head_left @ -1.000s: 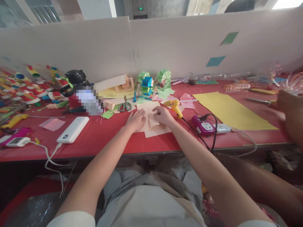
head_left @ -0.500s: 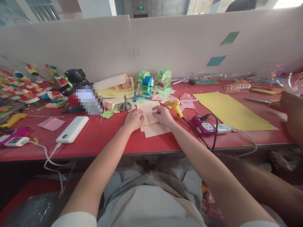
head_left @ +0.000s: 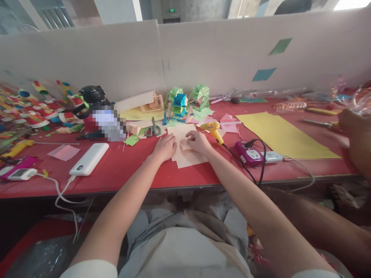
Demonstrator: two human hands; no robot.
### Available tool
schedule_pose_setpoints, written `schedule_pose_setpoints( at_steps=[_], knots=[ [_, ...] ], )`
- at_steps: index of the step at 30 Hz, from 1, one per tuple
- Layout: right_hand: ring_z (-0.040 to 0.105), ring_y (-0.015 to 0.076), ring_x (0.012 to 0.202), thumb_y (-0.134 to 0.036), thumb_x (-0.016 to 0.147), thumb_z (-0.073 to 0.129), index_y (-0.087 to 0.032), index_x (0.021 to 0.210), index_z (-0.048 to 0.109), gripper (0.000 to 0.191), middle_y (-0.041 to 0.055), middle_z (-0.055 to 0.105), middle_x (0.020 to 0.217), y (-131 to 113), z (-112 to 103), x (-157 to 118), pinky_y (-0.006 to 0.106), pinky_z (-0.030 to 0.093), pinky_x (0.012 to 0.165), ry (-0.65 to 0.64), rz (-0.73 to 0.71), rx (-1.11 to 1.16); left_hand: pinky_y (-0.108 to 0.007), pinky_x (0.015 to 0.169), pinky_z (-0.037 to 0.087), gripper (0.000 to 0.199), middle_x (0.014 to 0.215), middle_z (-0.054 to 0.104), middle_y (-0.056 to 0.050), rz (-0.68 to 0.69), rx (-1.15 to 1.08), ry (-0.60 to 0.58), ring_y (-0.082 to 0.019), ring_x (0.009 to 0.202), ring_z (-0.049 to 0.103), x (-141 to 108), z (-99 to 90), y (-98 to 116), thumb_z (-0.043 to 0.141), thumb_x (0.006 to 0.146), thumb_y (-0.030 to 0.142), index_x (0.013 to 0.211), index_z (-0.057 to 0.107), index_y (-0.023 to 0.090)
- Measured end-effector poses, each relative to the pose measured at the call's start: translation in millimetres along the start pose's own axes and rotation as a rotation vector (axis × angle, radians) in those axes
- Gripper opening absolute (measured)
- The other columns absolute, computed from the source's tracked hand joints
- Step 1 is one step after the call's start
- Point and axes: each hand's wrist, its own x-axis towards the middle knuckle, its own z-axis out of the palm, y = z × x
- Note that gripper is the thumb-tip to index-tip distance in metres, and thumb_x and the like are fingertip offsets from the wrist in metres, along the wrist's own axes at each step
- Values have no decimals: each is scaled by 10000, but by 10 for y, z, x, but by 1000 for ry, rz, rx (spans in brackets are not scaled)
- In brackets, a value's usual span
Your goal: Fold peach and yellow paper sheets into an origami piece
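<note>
My left hand (head_left: 165, 148) lies on the left edge of the pale cream paper (head_left: 181, 130), its fingers resting flat over it. From the other side, my right hand (head_left: 199, 142) has curled fingers, thumb and index finger pinching a small raised flap (head_left: 184, 145) of that paper. Another pale sheet (head_left: 189, 159) lies underneath, sticking out towards me. Just right of my right hand is a yellow glue gun (head_left: 213, 129) with a black cord. Grey-green scissors (head_left: 153, 129) lie beyond my left hand.
Green and blue folded-paper models (head_left: 180, 103) stand behind the papers. A purple power strip (head_left: 251, 153) and a yellow sheet (head_left: 281, 135) lie to the right, a white power bank (head_left: 89, 159) to the left. Another person's hand (head_left: 356, 135) is at the far right.
My right hand has shifted slightly, and a flap of the cream paper now stands raised beside its fingertips. My left hand has stayed almost in place.
</note>
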Motion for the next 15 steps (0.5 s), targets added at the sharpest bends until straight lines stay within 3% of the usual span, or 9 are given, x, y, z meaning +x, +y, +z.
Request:
schedule_pose_setpoints(
  at_steps=[2,5,15],
  knots=[
    [511,126,581,-247,764,592,-173,881,648,149,-36,538,597,-7,-10,-7,238,374,596,14,0,22,-445,1150,336,426,1525,425,-114,4,-5,14,-228,1413,386,-2,15,-11,317,971,249,1327,528,149],
    [499,126,573,-372,764,632,-177,911,644,244,-43,530,591,-12,-25,-12,243,375,598,15,7,44,-421,1158,327,421,1516,436,-124,-6,-1,40,-219,1415,383,-1,32,-32,311,973,253,1303,545,136],
    [503,122,582,-115,684,546,-164,990,629,320,-48,540,601,34,-4,3,230,369,582,-61,12,47,-510,1141,326,389,1529,417,-122,-45,-17,16,-256,1438,340,19,10,-33,302,973,238,1254,559,160]
  ],
)
